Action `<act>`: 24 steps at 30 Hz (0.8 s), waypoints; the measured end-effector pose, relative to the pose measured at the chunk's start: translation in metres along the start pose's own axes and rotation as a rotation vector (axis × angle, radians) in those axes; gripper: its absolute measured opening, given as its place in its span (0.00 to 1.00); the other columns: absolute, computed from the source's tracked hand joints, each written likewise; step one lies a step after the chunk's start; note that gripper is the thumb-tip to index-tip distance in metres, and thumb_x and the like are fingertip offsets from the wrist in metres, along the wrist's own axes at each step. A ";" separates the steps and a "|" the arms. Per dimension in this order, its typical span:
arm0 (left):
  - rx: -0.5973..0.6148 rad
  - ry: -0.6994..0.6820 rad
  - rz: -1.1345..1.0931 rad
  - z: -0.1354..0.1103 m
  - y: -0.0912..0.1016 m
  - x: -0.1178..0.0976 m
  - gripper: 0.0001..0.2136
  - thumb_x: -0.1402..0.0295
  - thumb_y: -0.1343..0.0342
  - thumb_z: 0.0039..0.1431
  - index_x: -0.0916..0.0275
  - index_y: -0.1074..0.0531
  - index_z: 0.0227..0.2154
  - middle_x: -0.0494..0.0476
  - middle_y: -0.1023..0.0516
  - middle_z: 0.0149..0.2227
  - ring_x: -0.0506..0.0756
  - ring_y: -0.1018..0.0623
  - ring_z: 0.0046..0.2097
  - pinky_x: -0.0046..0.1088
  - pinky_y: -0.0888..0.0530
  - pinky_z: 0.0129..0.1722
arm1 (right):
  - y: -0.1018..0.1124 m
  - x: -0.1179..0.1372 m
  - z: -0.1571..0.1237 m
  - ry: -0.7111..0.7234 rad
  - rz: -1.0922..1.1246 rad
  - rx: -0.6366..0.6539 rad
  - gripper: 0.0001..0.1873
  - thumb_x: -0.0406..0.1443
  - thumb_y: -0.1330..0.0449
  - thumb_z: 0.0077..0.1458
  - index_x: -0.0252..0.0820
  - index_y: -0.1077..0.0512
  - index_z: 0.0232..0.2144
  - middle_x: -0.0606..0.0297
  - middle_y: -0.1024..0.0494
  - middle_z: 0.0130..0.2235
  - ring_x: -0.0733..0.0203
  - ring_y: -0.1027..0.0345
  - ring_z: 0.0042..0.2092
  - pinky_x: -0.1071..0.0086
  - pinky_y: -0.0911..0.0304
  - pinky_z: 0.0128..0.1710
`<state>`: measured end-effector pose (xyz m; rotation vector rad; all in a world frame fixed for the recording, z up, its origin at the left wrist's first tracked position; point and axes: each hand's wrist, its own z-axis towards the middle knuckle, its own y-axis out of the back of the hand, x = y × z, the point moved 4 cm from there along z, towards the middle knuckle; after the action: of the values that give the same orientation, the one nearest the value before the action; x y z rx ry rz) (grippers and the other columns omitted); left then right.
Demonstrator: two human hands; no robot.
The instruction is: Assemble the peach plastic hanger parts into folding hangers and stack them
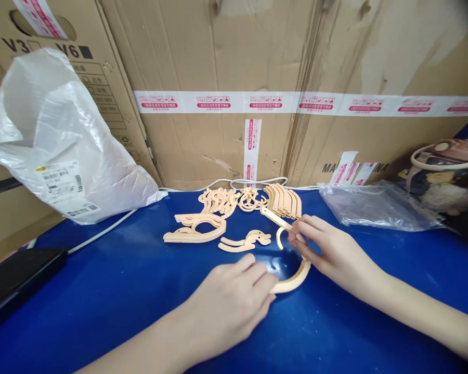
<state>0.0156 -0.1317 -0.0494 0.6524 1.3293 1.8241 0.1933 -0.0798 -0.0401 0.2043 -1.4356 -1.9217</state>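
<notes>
A beige folding hanger (293,280) with a curved arm and a small hook is held between my two hands over the blue table. My left hand (234,296) is closed on the lower end of its curved arm. Pinched at the joint by the hook is my right hand (329,244), with the straighter arm sticking out toward the back left. Just beyond my left hand lies a loose pair of beige hanger pieces (246,240). Farther left rests a small stack of folded beige hangers (197,228). My fingers hide parts of the held hanger.
At the back are piles of beige hook pieces (218,200) and stacked curved arms (284,200). A clear plastic bag (378,205) lies right, a white bag (62,140) stands left, and a black phone (19,280) is front left. Cardboard boxes (210,145) wall the back.
</notes>
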 end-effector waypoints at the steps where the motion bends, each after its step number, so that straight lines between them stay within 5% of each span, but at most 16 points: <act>1: -0.009 0.036 -0.025 0.001 0.000 0.006 0.09 0.70 0.54 0.66 0.63 0.29 0.41 0.55 0.26 0.35 0.58 0.26 0.40 0.34 0.26 0.32 | -0.001 -0.003 0.001 0.001 -0.048 0.006 0.07 0.33 0.52 0.64 0.44 0.34 0.35 0.64 0.30 0.37 0.59 0.34 0.40 0.66 0.36 0.37; 4: -0.005 0.114 -0.091 0.002 0.000 0.020 0.08 0.70 0.54 0.66 0.61 0.29 0.41 0.58 0.27 0.47 0.60 0.29 0.50 0.40 0.27 0.46 | -0.004 -0.009 0.003 0.005 -0.166 0.032 0.08 0.34 0.52 0.64 0.43 0.33 0.35 0.63 0.29 0.37 0.58 0.34 0.39 0.66 0.35 0.36; 9: 0.086 0.230 -0.090 0.000 -0.007 0.029 0.25 0.58 0.52 0.65 0.58 0.47 0.62 0.59 0.46 0.66 0.63 0.45 0.65 0.51 0.40 0.60 | -0.009 -0.015 0.004 0.040 -0.348 0.062 0.07 0.30 0.49 0.62 0.41 0.32 0.34 0.62 0.29 0.34 0.56 0.36 0.37 0.66 0.36 0.34; 14: 0.145 0.320 -0.072 0.000 -0.011 0.032 0.25 0.58 0.54 0.66 0.62 0.45 0.62 0.61 0.42 0.64 0.62 0.38 0.63 0.50 0.38 0.60 | -0.011 -0.022 0.006 0.052 -0.478 0.084 0.07 0.27 0.46 0.58 0.41 0.31 0.32 0.63 0.29 0.31 0.56 0.36 0.35 0.66 0.38 0.33; 19: 0.114 0.309 0.003 0.003 -0.008 0.036 0.17 0.70 0.53 0.66 0.63 0.37 0.57 0.60 0.32 0.58 0.59 0.29 0.56 0.42 0.30 0.55 | -0.009 -0.025 0.006 0.028 -0.503 0.119 0.08 0.25 0.45 0.57 0.41 0.29 0.33 0.62 0.28 0.33 0.56 0.35 0.35 0.65 0.38 0.33; 24: 0.204 0.309 0.083 0.004 -0.009 0.036 0.26 0.84 0.54 0.59 0.62 0.41 0.59 0.59 0.31 0.58 0.58 0.25 0.53 0.36 0.24 0.48 | -0.004 -0.008 0.003 0.105 -0.411 0.024 0.08 0.30 0.48 0.61 0.40 0.28 0.36 0.56 0.28 0.43 0.55 0.32 0.39 0.64 0.36 0.37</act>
<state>0.0007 -0.0988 -0.0584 0.5528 1.7318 1.9282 0.1956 -0.0724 -0.0453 0.6452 -1.4280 -2.1788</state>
